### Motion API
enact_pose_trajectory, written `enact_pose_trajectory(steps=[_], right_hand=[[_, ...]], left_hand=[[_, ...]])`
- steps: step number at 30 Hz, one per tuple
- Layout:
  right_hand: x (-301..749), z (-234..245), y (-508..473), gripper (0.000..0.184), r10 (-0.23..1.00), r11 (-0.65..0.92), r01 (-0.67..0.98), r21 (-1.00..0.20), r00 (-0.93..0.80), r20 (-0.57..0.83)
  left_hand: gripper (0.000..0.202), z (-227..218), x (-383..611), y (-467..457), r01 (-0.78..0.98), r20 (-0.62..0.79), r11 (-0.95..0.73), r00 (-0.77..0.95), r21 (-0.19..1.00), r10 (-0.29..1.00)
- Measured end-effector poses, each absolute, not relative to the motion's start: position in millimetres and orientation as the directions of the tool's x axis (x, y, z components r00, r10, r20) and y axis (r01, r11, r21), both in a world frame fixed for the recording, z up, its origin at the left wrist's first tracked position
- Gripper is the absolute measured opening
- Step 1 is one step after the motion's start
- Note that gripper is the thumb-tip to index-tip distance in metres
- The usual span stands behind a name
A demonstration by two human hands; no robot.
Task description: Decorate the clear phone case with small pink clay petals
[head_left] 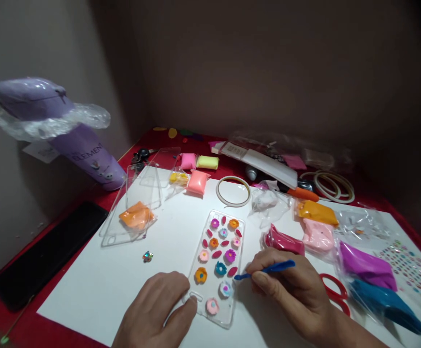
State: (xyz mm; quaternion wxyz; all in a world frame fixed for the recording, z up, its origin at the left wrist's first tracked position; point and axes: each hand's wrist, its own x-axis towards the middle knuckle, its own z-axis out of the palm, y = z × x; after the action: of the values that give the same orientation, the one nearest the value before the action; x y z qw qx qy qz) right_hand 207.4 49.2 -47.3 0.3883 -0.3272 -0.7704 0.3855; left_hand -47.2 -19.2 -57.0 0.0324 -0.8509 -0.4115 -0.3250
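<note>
Clear case (210, 271): flat on white sheet (174, 229); long axis near–far, far end slightly R, cutout end near | R hand (293, 290): grip pinching blue tool (280, 266), tip aimed L twd case | L hand (155, 305): touching case's near-L corner, can't tell if grip's clamped | Txt: purple container (83, 140), "ELEMENT"

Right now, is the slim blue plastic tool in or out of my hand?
In: your right hand holds the blue tool between thumb and fingers.
</note>
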Motion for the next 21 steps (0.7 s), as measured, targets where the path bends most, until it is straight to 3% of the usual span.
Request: enact_pose_trajectory(steps=[3, 8, 14, 21], right_hand=[[206.3, -48.3, 48.7, 0.017, 0.817, 0.451, 0.157, -0.878, -0.468, 0.336], [204.6, -48.7, 49.2, 0.017, 0.887, 0.197, 0.11, -0.974, -0.444, 0.129], [201.3, -47.6, 50.7, 0.019, 0.912, 0.012, 0.035, -0.999, -0.409, -0.004], [200.9, -46.6, 50.9, 0.019, 0.909, -0.069, -0.006, -0.998, -0.413, -0.061]], left_hand=[[0.013, -54.9, -46.0, -18.4, 0.725, 0.592, -0.658, 0.444, 0.204, 0.673], [0.013, -53.1, -41.7, -15.9, 0.722, 0.618, -0.659, 0.425, 0.209, 0.661], [0.015, -52.2, -39.6, -13.7, 0.744, 0.637, -0.639, 0.4, 0.194, 0.659], [0.015, -49.4, -39.3, -13.5, 0.754, 0.631, -0.632, 0.403, 0.182, 0.663]])
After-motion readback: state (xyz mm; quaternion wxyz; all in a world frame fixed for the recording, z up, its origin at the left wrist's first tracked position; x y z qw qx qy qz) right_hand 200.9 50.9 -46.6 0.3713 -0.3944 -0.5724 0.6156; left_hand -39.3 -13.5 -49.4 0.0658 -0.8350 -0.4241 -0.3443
